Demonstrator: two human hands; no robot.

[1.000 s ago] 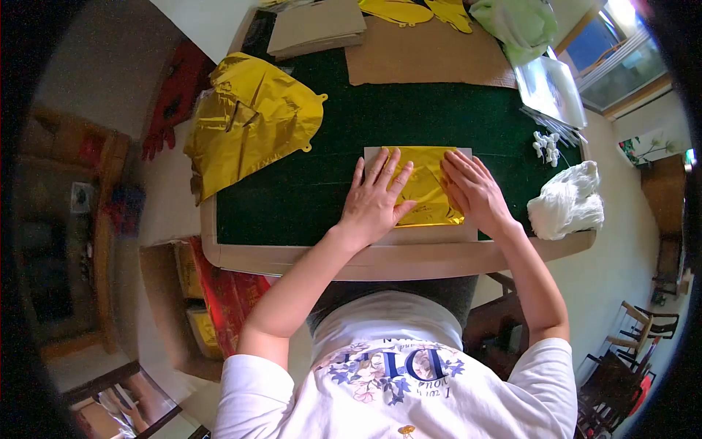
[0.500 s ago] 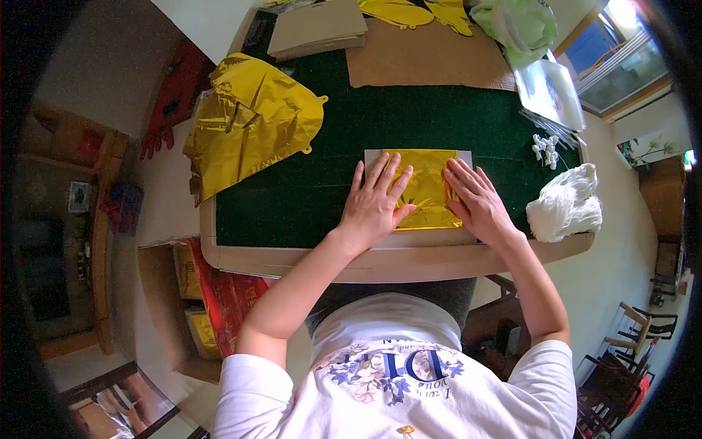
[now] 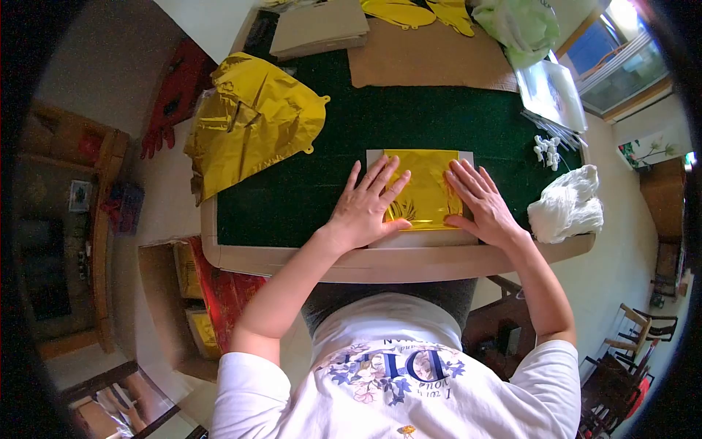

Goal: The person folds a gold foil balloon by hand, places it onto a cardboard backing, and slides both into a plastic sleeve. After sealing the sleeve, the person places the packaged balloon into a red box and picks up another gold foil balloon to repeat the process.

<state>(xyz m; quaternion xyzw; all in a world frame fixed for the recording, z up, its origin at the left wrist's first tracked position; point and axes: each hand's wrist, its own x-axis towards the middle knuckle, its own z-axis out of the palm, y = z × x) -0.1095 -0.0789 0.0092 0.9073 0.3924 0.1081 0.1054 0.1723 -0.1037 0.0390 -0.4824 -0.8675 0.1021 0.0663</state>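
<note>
A shiny gold foil sheet, folded to a rectangle (image 3: pixel 426 192), lies on a grey-brown cardboard piece (image 3: pixel 375 156) near the front of the green tabletop. My left hand (image 3: pixel 365 205) rests on its left side, fingers spread and pointing away from me, thumb along the near edge. On the right side my right hand (image 3: pixel 488 203) lies flat, its fingers stretched out and thumb over the foil. Neither hand grips anything. The cardboard shows at both sides of the foil, partly covered by my hands.
A large crinkled gold foil balloon (image 3: pixel 256 121) lies at the left. Behind are stacked cardboard pieces (image 3: pixel 322 29), a brown cardboard sheet (image 3: pixel 424 58) and more gold foil (image 3: pixel 398 13). At the right are clear plastic sleeves (image 3: pixel 550 91), small white pieces (image 3: pixel 546 151) and white string (image 3: pixel 567 205).
My left hand has slid slightly left and toward me, uncovering more foil. The right hand has shifted slightly right, and its thumb has moved lower.
</note>
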